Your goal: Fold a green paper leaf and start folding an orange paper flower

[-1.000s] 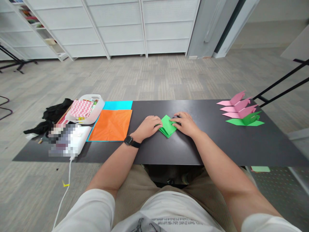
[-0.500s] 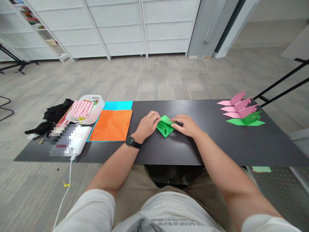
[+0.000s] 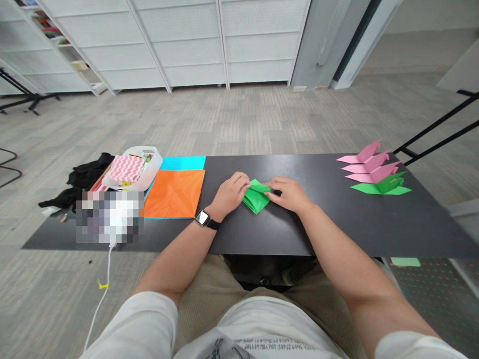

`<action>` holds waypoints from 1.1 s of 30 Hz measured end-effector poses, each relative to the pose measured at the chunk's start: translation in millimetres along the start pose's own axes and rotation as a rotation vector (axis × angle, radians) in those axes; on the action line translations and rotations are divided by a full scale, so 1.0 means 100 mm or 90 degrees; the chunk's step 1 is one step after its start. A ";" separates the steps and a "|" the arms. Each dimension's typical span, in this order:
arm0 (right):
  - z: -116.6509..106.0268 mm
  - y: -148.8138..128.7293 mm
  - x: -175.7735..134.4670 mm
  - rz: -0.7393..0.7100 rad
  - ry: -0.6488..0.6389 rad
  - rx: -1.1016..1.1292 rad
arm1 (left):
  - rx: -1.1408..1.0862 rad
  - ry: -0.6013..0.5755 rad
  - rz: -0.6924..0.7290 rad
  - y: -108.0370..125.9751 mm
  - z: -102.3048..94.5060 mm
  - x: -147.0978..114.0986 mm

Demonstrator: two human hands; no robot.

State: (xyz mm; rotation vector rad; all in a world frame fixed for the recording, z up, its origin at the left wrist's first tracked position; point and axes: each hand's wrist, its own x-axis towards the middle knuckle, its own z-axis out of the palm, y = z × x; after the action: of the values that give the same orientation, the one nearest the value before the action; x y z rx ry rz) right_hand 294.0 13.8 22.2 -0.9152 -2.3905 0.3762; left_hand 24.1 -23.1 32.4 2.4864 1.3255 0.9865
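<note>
Pinching one green sheet [image 3: 256,202], left hand [image 3: 229,194] and right hand [image 3: 289,193], three pink birds [image 3: 375,162], one green bird [image 3: 384,187]

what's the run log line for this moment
left hand: on green paper, left side | right hand: right side | green paper: folded, on dark table

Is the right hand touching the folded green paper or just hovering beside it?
Touching. In the head view, the right hand has its thumb tip overlapping the right edge of the folded green paper.

Free rm btwn R hand [image 3: 289,192] & origami [image 3: 376,175]
</note>
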 end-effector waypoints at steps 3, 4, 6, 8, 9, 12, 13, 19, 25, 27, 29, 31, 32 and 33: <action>0.01 -0.01 0.00 -0.001 -0.009 0.003 | -0.009 0.009 0.005 0.02 0.01 0.00; 0.02 -0.01 0.00 0.001 -0.009 -0.002 | -0.013 0.012 0.010 0.02 0.01 0.00; 0.04 0.00 0.00 0.010 0.002 -0.014 | -0.019 0.014 0.019 0.04 0.00 0.00; 0.07 0.02 -0.01 0.017 0.022 -0.023 | -0.017 0.009 0.027 0.05 -0.02 0.00; 0.08 0.04 -0.01 0.018 0.030 -0.027 | -0.014 0.004 0.029 0.06 -0.03 0.00; 0.10 0.07 -0.02 0.008 0.050 -0.038 | -0.006 -0.011 0.025 0.07 -0.03 0.00; 0.10 0.07 -0.02 0.004 0.057 -0.043 | -0.006 -0.016 0.019 0.06 -0.03 0.00; 0.10 0.02 -0.02 -0.049 0.064 -0.061 | 0.019 -0.026 -0.048 0.01 0.05 0.00; 0.09 -0.08 0.00 -0.048 0.023 -0.052 | 0.069 -0.048 -0.091 -0.02 0.06 0.01; 0.09 -0.10 0.01 -0.046 0.016 -0.052 | 0.093 -0.059 -0.096 -0.02 0.06 0.01; 0.09 -0.11 0.01 -0.037 0.018 -0.058 | 0.113 -0.065 -0.095 -0.01 0.06 0.01; 0.08 -0.10 0.01 -0.022 0.018 -0.057 | 0.130 -0.066 -0.095 -0.01 0.07 0.01; 0.08 -0.10 0.01 -0.012 0.016 -0.054 | 0.138 -0.065 -0.097 -0.01 0.07 0.01; 0.08 -0.09 0.01 -0.001 0.013 -0.051 | 0.147 -0.065 -0.097 -0.01 0.07 0.01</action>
State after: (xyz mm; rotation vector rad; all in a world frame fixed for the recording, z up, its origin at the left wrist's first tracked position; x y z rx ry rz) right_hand 284.1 7.7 20.2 -0.9484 -2.4026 0.2699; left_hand 28.3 -20.8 27.1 2.5083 1.6505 0.6995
